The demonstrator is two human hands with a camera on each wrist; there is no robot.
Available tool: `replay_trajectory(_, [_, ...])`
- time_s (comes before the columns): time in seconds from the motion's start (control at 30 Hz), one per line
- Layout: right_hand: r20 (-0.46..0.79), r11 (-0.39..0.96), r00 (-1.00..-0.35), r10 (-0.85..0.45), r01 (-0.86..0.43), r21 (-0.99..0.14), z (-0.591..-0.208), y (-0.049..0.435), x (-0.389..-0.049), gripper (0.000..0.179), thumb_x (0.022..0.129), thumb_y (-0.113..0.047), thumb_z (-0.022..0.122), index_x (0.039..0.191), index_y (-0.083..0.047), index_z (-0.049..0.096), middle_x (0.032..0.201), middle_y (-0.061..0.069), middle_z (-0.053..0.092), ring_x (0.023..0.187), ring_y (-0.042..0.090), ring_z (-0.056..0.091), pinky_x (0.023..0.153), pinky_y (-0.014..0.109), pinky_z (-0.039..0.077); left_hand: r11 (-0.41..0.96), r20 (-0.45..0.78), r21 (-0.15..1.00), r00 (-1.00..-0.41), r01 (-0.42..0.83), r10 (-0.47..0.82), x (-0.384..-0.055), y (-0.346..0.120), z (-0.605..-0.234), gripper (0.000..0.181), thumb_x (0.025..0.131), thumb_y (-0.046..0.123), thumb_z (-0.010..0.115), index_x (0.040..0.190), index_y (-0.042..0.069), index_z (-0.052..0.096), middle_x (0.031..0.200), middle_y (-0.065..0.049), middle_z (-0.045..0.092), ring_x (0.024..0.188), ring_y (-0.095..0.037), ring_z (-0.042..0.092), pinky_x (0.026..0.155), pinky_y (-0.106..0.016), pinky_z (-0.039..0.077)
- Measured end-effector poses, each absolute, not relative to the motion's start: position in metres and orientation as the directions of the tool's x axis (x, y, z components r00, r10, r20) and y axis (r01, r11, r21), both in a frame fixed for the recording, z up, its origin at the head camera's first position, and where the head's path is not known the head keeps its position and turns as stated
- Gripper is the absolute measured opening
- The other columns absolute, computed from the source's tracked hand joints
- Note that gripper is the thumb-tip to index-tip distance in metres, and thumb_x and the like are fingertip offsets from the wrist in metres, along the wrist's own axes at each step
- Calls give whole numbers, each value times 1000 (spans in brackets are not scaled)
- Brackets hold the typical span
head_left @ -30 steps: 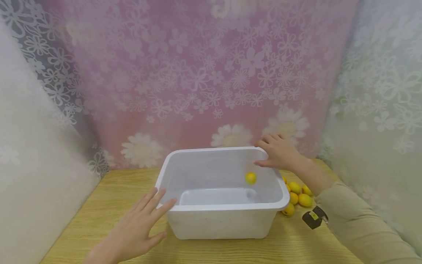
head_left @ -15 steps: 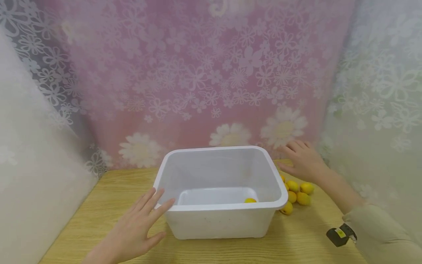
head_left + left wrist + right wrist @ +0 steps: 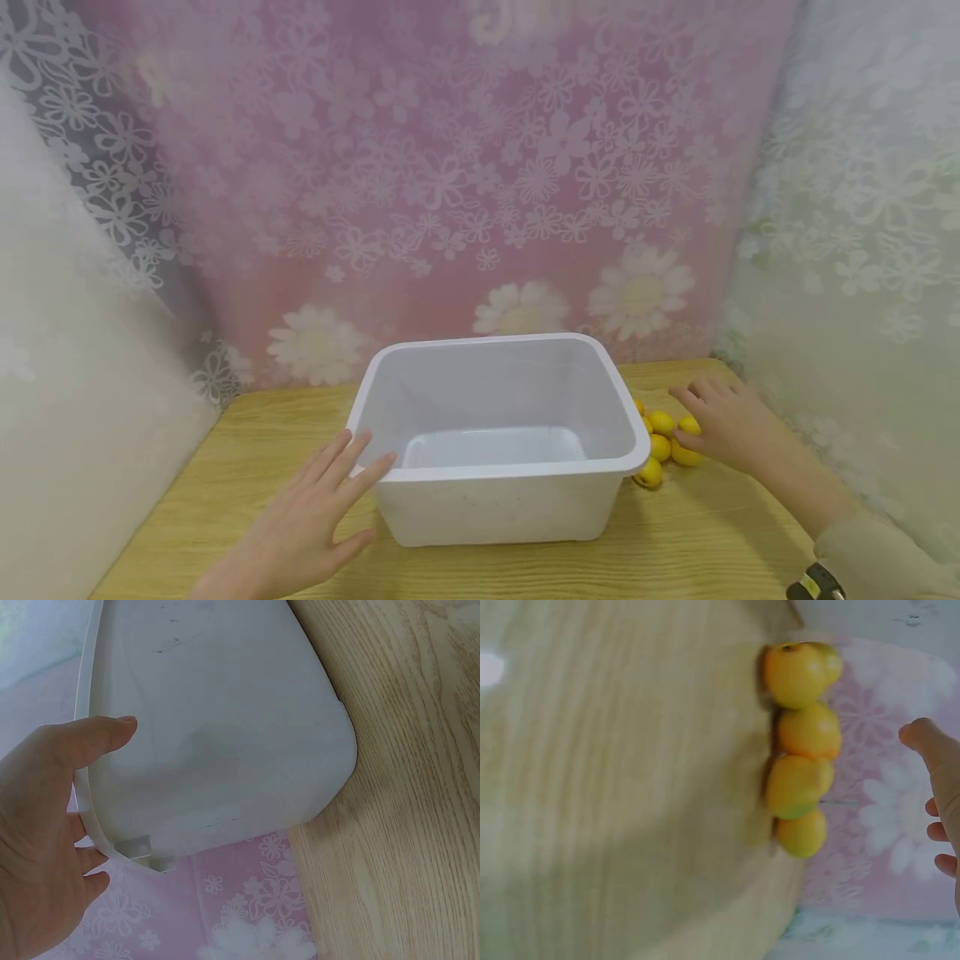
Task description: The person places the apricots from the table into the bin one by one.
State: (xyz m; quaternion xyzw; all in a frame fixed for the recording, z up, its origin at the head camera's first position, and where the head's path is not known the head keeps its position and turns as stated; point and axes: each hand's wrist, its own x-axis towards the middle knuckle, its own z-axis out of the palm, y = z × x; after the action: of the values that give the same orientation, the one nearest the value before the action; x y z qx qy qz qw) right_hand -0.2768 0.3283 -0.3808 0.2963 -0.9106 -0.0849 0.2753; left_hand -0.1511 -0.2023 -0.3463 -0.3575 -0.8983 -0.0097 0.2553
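Observation:
A deep white plastic basin [image 3: 510, 508] stands on the table. My left hand [image 3: 303, 517] rests on its near-left rim with fingers spread and fairly straight; in the left wrist view the thumb [image 3: 112, 735] lies across the outer wall. To the right of the basin sit several yellow, lemon-like fruits [image 3: 660, 422], grouped close together. My right hand [image 3: 731, 421] hovers above the right side of this group, fingers loosely extended and nothing held. It covers parts of two fruits in the head view. The basin's near wall hides part of its floor, and no fruit shows inside.
The wood-grain table [image 3: 202, 492] extends around the basin. A pink floral sheet [image 3: 420, 208] hangs behind it, with pale floral sheets at the left and right [image 3: 855, 292]. A black wrist device [image 3: 816, 583] is on the right forearm.
A fruit dropped into the basin and went out of sight behind the near wall. My right hand moved from over the basin rightward and down to the fruits. My left hand stayed at the rim.

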Motion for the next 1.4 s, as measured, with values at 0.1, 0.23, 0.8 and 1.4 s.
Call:
replay_trajectory(0.1, [450,807,-670,-590,-469,359,-394,334,-275,58,66,-43,76,108,-5,62,83,6,52,77,27,51,63,42,43,746,462,-164,-618,646,637,-151,-203,-346,84,73,36,72,145,20,33,146,-17,31,129,-39,32,110,-23,-4])
replay_trajectory(0.23, [440,803,-674,-594,-457,383,-409,340,-272,56,63,-44,77,102,-7,63,79,3,47,72,23,45,60,37,37,746,462,-166,-617,645,637,-150,-203,-346,84,72,36,73,145,20,34,146,-17,32,129,-39,33,110,-23,-4])
replay_trajectory(0.8, [386,810,-715,-583,-473,347,-445,344,-274,37,66,-33,72,90,-11,55,79,4,42,77,28,47,66,46,38,735,480,-158,-600,659,641,-152,-203,-347,65,91,57,38,144,19,35,145,-17,33,129,-39,33,111,-24,-1])
replay_trajectory(1.4, [491,818,-654,-575,-461,343,-451,341,-282,37,61,-30,78,80,-8,55,75,5,44,72,29,49,62,48,42,743,473,-179,-605,645,640,-151,-203,-347,85,71,36,74,145,20,34,145,-17,33,129,-39,33,111,-24,-2])
